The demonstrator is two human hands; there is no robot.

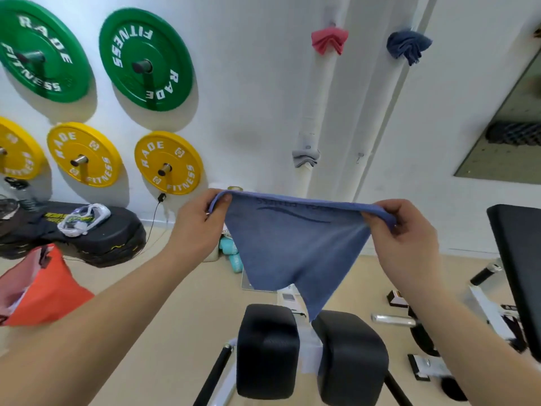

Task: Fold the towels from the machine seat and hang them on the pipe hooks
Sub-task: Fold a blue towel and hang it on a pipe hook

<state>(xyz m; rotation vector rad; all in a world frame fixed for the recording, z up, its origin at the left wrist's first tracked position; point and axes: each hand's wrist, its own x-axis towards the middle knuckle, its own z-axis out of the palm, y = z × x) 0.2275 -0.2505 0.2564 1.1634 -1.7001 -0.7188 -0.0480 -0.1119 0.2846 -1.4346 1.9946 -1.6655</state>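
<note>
Above the seat pads (310, 350), left hand (199, 227) and right hand (401, 238) each pinch a top corner of the blue towel (292, 247). Judged light, limp, non-slip; corners remain the best hold.

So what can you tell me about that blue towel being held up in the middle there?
The blue towel is a soft, fuzzy-looking cloth in medium blue, with a dark wavy line and lettering too blurred to read near its top edge. It is spread out in the air: the left hand and right hand each have a pinching grip on an upper corner. Below, it narrows to a hanging tip by the black pads; I cannot tell whether it touches them.
</note>
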